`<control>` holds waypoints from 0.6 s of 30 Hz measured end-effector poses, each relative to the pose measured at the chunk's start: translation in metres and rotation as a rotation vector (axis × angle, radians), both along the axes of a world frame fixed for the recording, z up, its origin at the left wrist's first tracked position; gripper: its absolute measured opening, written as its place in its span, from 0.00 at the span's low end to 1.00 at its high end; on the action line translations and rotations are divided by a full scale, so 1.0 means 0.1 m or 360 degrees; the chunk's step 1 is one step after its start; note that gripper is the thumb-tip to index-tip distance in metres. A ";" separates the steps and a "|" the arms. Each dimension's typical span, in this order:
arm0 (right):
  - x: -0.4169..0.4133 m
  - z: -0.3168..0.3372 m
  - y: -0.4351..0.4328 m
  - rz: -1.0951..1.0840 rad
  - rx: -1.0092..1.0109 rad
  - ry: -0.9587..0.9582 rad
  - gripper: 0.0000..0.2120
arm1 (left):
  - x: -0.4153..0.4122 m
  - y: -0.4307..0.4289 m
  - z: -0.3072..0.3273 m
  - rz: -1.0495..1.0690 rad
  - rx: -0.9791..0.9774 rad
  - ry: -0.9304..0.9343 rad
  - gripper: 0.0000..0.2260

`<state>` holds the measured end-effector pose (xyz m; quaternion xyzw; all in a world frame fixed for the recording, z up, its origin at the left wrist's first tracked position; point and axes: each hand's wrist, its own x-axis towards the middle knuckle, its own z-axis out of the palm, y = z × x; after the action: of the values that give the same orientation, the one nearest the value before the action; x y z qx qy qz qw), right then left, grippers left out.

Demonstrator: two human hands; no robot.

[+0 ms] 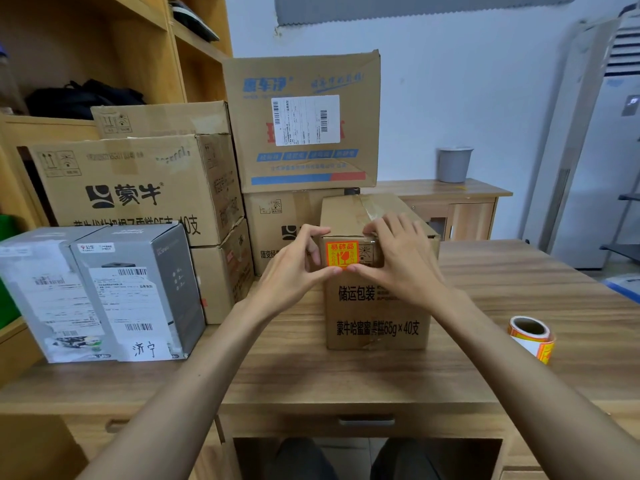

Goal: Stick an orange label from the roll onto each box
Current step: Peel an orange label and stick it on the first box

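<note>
A tall brown carton (pixel 377 306) stands on the wooden desk (pixel 485 362) in front of me. An orange label (pixel 341 253) sits flat on the upper left of its near face. My left hand (pixel 294 268) and my right hand (pixel 401 258) frame the label. Both thumbs touch its lower edge, and the fingers curl over the carton's top edge. The roll of orange labels (pixel 531 337) lies on the desk to the right, apart from both hands.
Stacked cartons (pixel 138 188) and a large carton with a white shipping label (pixel 304 123) stand behind and to the left. A grey box (pixel 138 289) sits at front left. A shelf unit (pixel 104 46), a low cabinet with a grey bucket (pixel 453 164), and an air conditioner (pixel 606 133) surround the desk.
</note>
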<state>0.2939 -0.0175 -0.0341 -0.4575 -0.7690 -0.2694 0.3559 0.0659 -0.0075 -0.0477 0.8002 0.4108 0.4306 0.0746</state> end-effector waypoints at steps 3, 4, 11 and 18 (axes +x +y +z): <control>-0.04 0.00 0.01 -0.0069 0.0007 -0.0036 0.29 | 0.01 0.00 -0.01 -0.0006 0.0015 0.0022 0.29; -0.04 0.00 0.02 -0.0082 0.0009 -0.0043 0.29 | 0.00 0.00 -0.01 -0.0027 0.0015 0.0011 0.28; 0.00 0.02 0.03 0.0051 -0.0008 0.0074 0.21 | -0.06 0.02 0.07 -0.0128 -0.0017 -0.0017 0.19; -0.04 0.11 0.04 0.0042 -0.0053 0.0116 0.17 | -0.04 0.03 0.10 -0.0131 -0.0034 -0.0087 0.12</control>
<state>0.2900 -0.0138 -0.0235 -0.4628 -0.7659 -0.2350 0.3794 0.0619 -0.0045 -0.0380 0.8035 0.3798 0.4445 0.1122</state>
